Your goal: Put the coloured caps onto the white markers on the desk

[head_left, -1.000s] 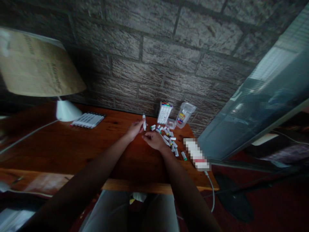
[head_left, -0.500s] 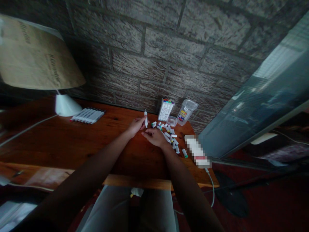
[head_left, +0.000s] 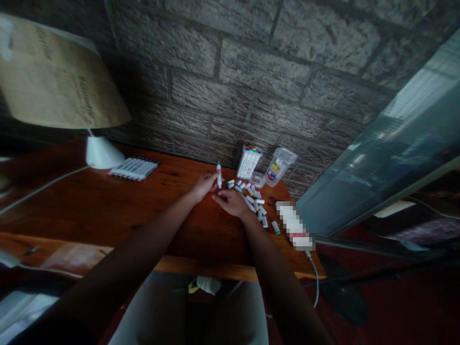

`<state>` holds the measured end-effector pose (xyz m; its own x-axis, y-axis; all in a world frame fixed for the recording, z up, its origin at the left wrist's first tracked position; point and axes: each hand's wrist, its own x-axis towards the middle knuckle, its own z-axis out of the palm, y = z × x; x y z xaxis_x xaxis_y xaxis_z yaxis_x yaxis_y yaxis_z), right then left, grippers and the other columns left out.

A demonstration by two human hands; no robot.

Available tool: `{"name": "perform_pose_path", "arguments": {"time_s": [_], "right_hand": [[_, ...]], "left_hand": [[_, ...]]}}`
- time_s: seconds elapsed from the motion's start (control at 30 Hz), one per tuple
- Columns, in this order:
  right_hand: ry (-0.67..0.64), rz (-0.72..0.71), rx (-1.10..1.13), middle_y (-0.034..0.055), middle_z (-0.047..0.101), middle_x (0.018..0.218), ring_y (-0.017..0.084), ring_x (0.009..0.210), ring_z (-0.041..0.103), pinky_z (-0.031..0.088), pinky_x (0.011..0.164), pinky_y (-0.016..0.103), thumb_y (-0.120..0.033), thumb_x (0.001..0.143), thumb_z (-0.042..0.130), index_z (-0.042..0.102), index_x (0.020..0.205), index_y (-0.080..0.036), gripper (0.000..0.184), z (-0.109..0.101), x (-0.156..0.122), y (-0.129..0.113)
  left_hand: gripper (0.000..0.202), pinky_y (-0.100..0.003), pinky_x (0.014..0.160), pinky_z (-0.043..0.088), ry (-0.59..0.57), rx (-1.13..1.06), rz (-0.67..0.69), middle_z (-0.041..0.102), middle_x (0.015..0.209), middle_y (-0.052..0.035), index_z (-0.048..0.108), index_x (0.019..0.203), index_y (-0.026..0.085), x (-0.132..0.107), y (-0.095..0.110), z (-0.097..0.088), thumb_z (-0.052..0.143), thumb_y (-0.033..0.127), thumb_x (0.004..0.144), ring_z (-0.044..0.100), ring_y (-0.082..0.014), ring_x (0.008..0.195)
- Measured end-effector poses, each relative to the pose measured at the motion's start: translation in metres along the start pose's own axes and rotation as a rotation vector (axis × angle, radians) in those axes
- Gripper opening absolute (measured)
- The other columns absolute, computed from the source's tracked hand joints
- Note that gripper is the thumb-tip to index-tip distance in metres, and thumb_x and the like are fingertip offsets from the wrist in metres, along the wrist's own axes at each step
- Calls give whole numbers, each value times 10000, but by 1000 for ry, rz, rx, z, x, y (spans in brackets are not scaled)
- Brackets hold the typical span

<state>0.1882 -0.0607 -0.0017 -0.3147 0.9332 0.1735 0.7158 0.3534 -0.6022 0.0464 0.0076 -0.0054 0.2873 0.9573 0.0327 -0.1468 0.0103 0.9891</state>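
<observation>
My left hand (head_left: 206,186) is closed around a white marker (head_left: 219,175) and keeps it upright over the table. Dark tips show at both ends of the marker. Just below its lower end, my right hand (head_left: 233,203) has its thumb and fingers drawn together; whatever they pinch is too small to make out. Right beside that hand lies a loose pile of white marker caps (head_left: 259,201) with coloured ends, green and yellow among them. Some of the pile is hidden behind the right hand. Over to the left, several white markers (head_left: 135,168) lie side by side in a row.
A transparent case of markers (head_left: 248,164) and a second transparent case (head_left: 279,168) stand by the stone wall, with a see-through lid (head_left: 257,180) between them. A lamp (head_left: 102,153) occupies the left. On the right edge lies a blurred white object (head_left: 294,225) with a cable.
The view has shifted slightly. Both hands keep nearly the same pose, and the marker remains upright in my left hand. The pile of caps looks the same.
</observation>
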Motion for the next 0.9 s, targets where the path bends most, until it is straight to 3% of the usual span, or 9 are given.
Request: {"name": "perform_pose_path", "arguments": {"time_s": [0.9], "right_hand": [[-21,1,31,-26,605,659,85,586,488,300,584,220,-362,921,590,709,820,-167,249,0,0,1]], "left_hand": [[505,-229,468,248,1,32,0,426,476,32,665,664,141,-4,4,2,596,621,804,354,-76,434]]}}
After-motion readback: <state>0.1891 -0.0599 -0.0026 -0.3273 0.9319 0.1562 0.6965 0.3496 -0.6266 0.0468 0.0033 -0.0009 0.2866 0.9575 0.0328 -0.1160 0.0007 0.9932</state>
